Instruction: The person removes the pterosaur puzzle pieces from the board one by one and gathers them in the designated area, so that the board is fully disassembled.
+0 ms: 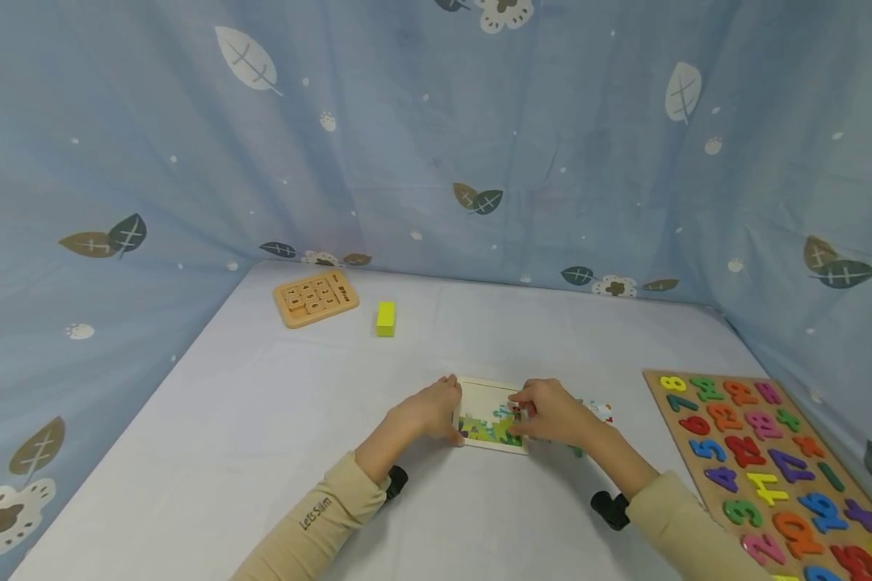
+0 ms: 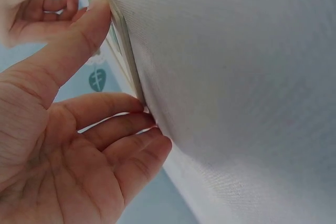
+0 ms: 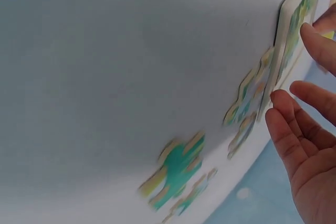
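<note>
A small wooden jigsaw tray (image 1: 488, 445) with a pale rim lies on the table, green picture pieces (image 1: 480, 429) filling its near part. My left hand (image 1: 436, 410) holds the tray by its left side. In the left wrist view the thumb (image 2: 97, 24) lies on the rim and the fingertips meet the edge further along. Over the tray's right side is my right hand (image 1: 552, 411), its thumb and forefinger apart, touching the pieces there. Loose puzzle pieces (image 3: 181, 169) lie beside the tray, partly hidden by the right hand in the head view.
At the right stands a large board of coloured numbers (image 1: 759, 452). Towards the back left lie a wooden number-slide puzzle (image 1: 316, 297) and a yellow block (image 1: 386, 319). A blue patterned curtain (image 1: 421, 161) hangs behind the white table (image 1: 211, 452).
</note>
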`<state>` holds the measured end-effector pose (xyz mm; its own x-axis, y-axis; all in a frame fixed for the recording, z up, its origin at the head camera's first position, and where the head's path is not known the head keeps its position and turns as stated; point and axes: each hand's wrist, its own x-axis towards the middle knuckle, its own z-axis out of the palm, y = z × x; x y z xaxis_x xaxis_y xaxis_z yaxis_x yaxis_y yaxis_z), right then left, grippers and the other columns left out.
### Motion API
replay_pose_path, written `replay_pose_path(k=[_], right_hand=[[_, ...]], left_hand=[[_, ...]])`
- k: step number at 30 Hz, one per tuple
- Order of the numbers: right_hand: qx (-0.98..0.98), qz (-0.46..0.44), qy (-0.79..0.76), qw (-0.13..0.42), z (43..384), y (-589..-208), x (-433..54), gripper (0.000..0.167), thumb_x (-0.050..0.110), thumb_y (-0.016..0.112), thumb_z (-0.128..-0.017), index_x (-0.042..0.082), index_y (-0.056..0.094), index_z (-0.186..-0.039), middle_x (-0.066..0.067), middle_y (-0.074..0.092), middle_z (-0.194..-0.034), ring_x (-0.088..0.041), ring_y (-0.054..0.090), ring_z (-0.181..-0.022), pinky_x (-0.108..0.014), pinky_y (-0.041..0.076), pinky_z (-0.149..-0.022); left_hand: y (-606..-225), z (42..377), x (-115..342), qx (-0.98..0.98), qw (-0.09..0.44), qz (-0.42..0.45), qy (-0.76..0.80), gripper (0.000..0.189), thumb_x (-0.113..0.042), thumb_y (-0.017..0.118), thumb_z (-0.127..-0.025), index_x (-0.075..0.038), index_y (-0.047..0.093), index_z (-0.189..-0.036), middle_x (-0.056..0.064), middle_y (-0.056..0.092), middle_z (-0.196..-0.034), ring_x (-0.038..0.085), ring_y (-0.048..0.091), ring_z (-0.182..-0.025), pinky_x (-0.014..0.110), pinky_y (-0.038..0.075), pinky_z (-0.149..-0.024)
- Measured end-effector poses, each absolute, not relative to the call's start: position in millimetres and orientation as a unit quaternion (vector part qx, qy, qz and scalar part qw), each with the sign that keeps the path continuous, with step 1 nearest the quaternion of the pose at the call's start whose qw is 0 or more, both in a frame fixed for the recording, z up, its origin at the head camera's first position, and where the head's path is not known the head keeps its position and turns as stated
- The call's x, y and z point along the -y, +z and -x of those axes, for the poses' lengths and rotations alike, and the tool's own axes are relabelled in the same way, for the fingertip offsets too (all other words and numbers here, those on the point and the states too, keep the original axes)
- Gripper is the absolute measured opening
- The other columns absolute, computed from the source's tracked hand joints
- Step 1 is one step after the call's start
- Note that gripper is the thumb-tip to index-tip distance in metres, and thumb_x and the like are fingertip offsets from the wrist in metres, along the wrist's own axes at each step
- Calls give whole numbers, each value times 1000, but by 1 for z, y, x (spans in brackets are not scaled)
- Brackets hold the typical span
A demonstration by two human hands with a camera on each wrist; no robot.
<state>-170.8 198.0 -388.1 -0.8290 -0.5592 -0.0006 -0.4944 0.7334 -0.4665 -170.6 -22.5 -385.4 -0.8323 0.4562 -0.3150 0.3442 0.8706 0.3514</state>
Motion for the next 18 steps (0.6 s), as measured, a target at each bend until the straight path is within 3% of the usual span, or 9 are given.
replay_pose_path(k=[11, 18], right_hand=[[-934, 282, -201, 92, 174, -388, -182, 34, 14, 78, -79, -7, 71, -105, -3, 59, -83, -7, 43, -63, -17, 39, -51], [-943, 245, -204, 95, 172, -388, -179, 26, 16, 81, -77, 1, 69, -95, 1, 56, -77, -10, 46, -68, -19, 41, -57]], left_hand=[[-387, 171, 22, -948, 192, -215, 137, 91, -29, 81, -77, 8, 34, -145, 21, 28, -155, 30, 28, -145, 39, 28, -119], [-384, 169, 23, -948, 191, -214, 139, 89, -28, 81, -77, 8, 35, -144, 22, 30, -155, 31, 29, -145, 39, 29, -118]])
